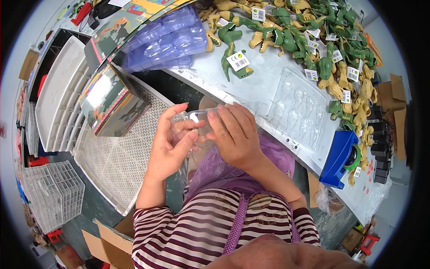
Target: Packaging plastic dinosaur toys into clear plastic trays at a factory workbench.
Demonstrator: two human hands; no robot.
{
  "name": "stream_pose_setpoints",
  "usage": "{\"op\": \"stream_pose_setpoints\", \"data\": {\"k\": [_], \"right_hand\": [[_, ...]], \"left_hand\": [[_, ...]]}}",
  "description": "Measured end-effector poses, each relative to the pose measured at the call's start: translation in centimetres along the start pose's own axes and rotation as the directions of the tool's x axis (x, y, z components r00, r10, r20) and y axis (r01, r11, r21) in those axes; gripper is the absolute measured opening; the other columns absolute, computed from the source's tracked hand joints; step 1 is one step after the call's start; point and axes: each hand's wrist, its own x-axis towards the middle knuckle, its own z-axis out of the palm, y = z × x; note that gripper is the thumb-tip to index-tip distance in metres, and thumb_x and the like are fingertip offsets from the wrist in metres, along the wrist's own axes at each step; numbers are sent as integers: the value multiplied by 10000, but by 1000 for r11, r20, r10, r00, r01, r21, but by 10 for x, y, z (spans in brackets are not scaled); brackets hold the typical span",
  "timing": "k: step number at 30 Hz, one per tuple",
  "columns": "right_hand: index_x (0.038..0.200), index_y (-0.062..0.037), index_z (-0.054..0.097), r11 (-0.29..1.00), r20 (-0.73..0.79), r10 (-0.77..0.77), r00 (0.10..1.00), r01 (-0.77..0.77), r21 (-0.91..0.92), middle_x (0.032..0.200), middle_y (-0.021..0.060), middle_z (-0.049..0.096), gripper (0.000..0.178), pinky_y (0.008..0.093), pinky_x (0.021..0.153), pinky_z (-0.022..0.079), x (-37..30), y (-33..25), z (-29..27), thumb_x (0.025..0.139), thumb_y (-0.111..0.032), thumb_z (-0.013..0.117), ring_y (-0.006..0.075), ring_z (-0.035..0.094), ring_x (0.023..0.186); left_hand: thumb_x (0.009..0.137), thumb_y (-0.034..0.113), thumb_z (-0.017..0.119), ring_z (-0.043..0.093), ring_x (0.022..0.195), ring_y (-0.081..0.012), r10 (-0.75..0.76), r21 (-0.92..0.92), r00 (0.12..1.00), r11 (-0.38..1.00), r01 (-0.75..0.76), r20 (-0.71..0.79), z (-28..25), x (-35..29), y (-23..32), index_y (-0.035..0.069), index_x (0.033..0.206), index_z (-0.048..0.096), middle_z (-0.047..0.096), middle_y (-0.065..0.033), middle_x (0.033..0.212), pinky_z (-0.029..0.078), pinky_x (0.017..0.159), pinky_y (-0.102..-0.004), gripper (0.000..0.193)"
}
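Between my two hands, in front of my body, is a clear plastic blister tray point(195, 154). My left hand point(168, 145) is curled round its left side, the thumb and fingertips pressing on it. From the right, my right hand point(235, 134) lies over its top edge with the fingers bent onto the plastic. Glare and my fingers hide much of its shape. A second clear blister tray point(296, 110) lies on the white table to the right. Beyond my hands, a green toy dinosaur point(227, 51) with a white tag lies on the tabletop.
A heap of green and tan toy dinosaurs point(286, 40) covers the table's far side. Stacked blister trays point(165, 40) sit at the far left. A printed box point(112, 105) stands on a white perforated crate point(112, 175). A blue tape dispenser point(337, 159) is near the table's right end.
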Motion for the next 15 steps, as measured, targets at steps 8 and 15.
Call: {"op": "stream_pose_setpoints", "data": {"k": [8,15], "right_hand": [[1103,1,564,999,30,2,1000,-3,33,1146,146,519,448,448,910,423,-3,-4,2,844,-365,545,280,499,1057],[1075,-13,569,997,35,23,999,-25,78,1139,140,522,410,454,936,394,-3,-6,4,835,-346,565,284,491,1067]], "left_hand": [[864,1,525,621,833,-146,-4,-20,1000,1000,3,-19,0,0,-1,81,1321,272,584,-131,1066,493,656,-227,529],[863,-3,529,615,834,-141,12,-33,1000,999,-13,-14,-3,0,-5,76,1303,288,581,-135,1066,499,673,-226,508]]}}
